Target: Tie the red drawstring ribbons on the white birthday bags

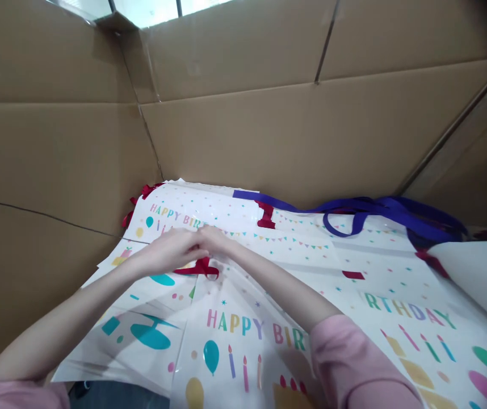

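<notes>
My left hand and my right hand meet over the middle of the white birthday-print sheets. Both are closed, fingers bent together, and the knuckles hide most of what they grip. A red ribbon comes out just below the fingers and lies in a loop on the front sheet. This sheet shows "HAPPY BIR", balloons and candles, and its folds run up towards my hands. Under my left forearm is another printed sheet with teal shapes.
Tall cardboard walls enclose the sheets at the back and sides. Purple straps lie along the back right. More red ribbon shows behind. A thin dark cord reaches from the left towards my wrist. A curled white sheet rises at right.
</notes>
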Motion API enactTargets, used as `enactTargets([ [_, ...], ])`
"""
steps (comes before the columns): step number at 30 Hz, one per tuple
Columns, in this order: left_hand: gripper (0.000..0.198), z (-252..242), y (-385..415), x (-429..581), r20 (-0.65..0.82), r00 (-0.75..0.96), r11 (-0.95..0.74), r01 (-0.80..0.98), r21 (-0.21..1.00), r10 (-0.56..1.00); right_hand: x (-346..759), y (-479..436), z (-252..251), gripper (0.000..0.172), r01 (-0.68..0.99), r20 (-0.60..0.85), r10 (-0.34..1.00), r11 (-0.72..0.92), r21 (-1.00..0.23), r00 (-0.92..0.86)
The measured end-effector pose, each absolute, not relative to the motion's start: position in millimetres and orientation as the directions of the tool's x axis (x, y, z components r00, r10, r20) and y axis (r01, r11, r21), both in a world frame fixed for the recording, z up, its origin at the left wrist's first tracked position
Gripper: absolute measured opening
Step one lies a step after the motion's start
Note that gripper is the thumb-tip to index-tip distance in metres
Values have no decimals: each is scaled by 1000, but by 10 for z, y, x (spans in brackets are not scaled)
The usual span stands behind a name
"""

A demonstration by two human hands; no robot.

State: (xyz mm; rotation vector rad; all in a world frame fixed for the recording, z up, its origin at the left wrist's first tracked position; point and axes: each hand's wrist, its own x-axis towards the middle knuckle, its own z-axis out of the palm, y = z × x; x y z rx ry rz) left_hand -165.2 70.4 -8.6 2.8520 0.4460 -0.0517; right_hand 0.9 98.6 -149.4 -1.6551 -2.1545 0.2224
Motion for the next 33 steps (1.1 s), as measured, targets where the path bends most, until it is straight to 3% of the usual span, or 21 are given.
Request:
enactTargets([
  [3,30,-230,591,-1787,-169,934,-924,342,171,314,-171,1109,-1500,16,937,195,949,287,-199,-249],
  [9,27,-493,457,-1995,-255,921,-918,347,191,295,-290,1197,-1465,20,961,128,970,227,-158,-208],
  [17,32,-710,645,-2172,-246,912,-885,388,257,328,-193,1162,-1533,8,867,253,957,245,-435,-143],
  [23,35,-824,740,-2146,-116,934,-891,357,279,338,-84,932,-1465,10,728,436,877,433,-532,-202],
  [33,26,-943,793,-2046,-267,895,-868,423,261,356,-48,429,-1555,10,579,379,907,411,-704,-182],
])
